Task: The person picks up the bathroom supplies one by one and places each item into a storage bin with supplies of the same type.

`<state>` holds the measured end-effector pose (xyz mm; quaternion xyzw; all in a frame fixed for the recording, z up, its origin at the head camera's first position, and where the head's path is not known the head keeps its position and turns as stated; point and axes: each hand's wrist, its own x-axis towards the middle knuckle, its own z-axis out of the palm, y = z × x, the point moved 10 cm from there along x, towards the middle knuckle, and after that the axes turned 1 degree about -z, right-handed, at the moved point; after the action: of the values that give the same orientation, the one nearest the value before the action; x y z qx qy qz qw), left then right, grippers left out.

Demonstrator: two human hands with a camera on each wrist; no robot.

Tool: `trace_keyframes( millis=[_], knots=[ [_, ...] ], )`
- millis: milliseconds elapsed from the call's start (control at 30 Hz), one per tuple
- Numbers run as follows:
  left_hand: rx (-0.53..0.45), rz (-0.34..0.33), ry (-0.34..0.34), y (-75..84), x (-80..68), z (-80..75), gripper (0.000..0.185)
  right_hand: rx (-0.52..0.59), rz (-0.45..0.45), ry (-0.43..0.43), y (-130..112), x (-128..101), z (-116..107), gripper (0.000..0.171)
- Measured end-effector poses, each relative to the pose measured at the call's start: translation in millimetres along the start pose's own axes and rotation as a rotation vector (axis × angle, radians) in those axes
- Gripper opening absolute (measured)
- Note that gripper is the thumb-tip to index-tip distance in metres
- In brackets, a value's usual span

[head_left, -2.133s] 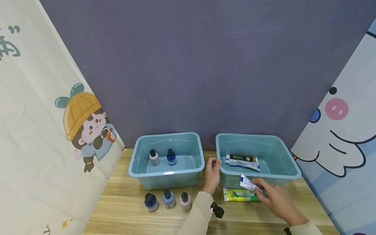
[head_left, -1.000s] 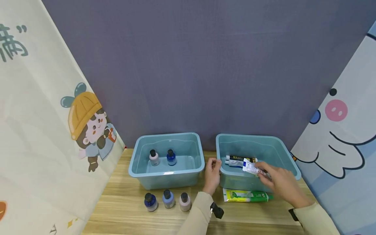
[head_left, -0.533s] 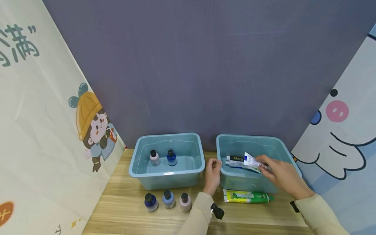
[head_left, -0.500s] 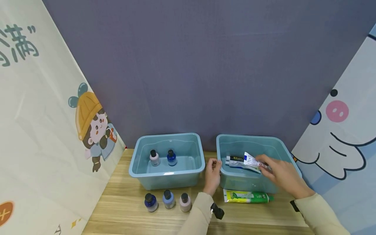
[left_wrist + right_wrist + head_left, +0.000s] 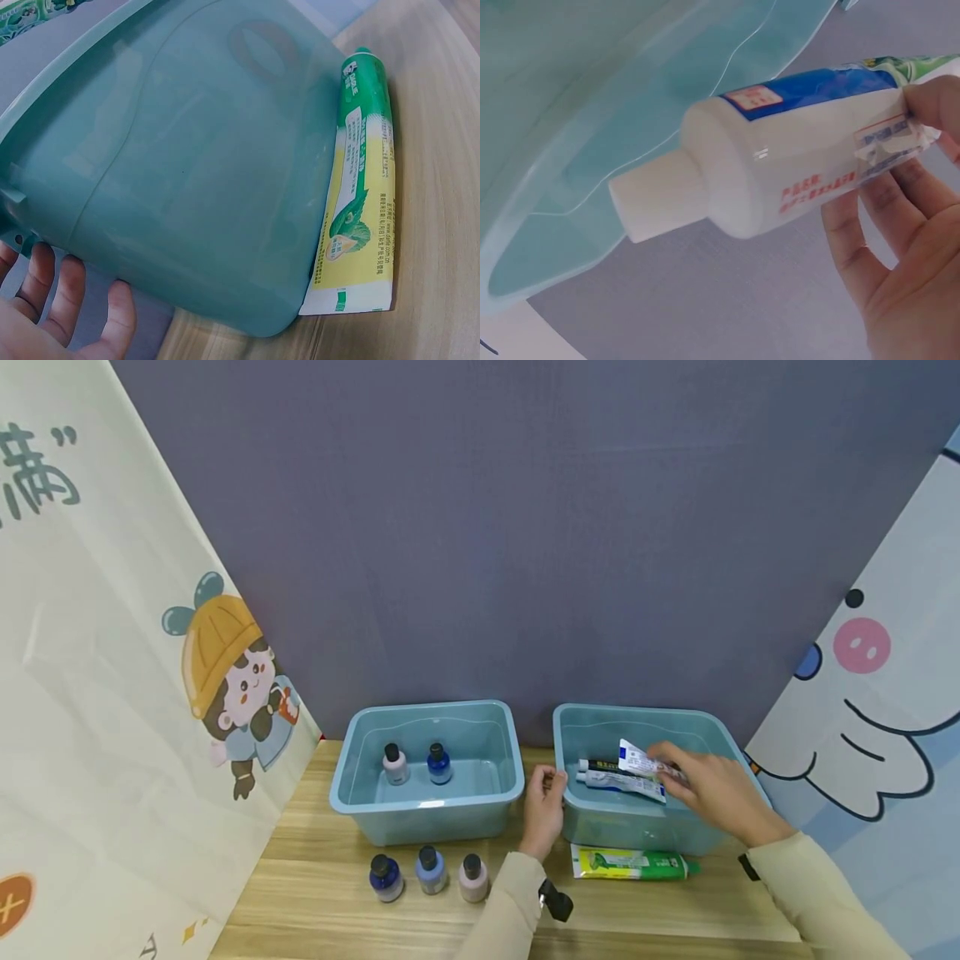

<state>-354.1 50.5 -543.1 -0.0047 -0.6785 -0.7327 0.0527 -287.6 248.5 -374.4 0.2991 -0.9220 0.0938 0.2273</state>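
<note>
Rim of right teal plastic bin [image 5: 564, 752] gripped by left hand [image 5: 542, 803]; white-blue toothpaste tube [image 5: 639, 762] pinched by right hand [image 5: 708, 793] above bin interior. Green tube [image 5: 628, 863] laid on wooden table [image 5: 315, 860].

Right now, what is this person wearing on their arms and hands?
Both hands are bare, no gloves or rings visible. The left hand and right hand come out of long, light beige sleeves. A small black device is strapped at the left wrist, and a dark band shows at the right cuff.
</note>
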Motion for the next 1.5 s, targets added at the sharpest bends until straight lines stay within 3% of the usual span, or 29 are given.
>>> trace_keyframes(
  millis=[367, 633, 1500],
  knots=[
    [0.006, 0.003, -0.013, -1.6, -0.9, -0.6, 0.019, 0.004, 0.007, -0.034, 8, 7, 9, 0.032],
    [0.021, 0.040, -0.031, -4.2, 4.1, 3.5, 0.019, 0.012, 0.016, -0.112, 23, 12, 20, 0.032],
    [0.011, 0.036, -0.025, -3.2, 4.4, 2.2, 0.021, 0.068, 0.037, -0.284, 40, 34, 50, 0.031]
  ],
)
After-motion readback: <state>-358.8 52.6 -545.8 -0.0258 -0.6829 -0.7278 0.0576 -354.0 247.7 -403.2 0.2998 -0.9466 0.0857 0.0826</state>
